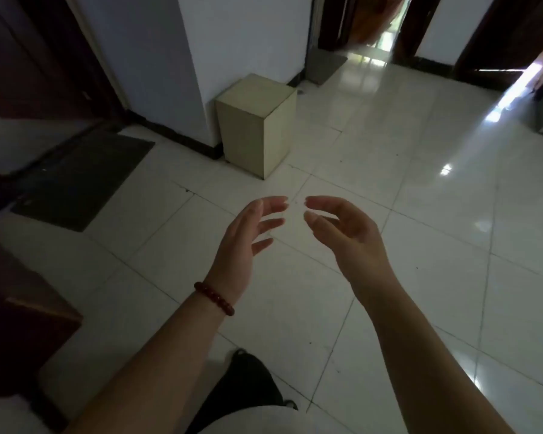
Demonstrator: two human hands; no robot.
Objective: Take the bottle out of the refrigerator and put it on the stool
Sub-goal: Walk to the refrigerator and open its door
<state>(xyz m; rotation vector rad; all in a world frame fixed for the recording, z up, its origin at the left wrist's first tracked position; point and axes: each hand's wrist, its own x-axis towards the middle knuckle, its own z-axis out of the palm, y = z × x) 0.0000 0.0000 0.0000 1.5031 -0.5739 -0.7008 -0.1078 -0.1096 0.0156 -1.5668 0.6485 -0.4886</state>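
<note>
Two bare hands hover over a glossy tiled floor (420,214). The left hand (248,233) and the right hand (348,233) face each other palm to palm, fingertips close but apart. Each grip is slack and empty, the fingers loosely curved around nothing. The pose looks like readiness to reach rather than a hold.

Neither the bottle nor the refrigerator appears anywhere in view, so the fetching seems yet to begin.

At 12 o'clock from the hands a beige box (257,126) with flat matte faces and square edges stands tucked against a white wall corner. It is possibly the stool named in the task, though that cannot be confirmed.

A string of dark red beads, the bracelet (213,298), circles the left wrist. A dark, dull doormat (82,180) lies at 10 o'clock before a doorway, and dark wooden furniture (19,308) sits at 8 o'clock. Window light glares off the pale tiles toward 2 o'clock.
</note>
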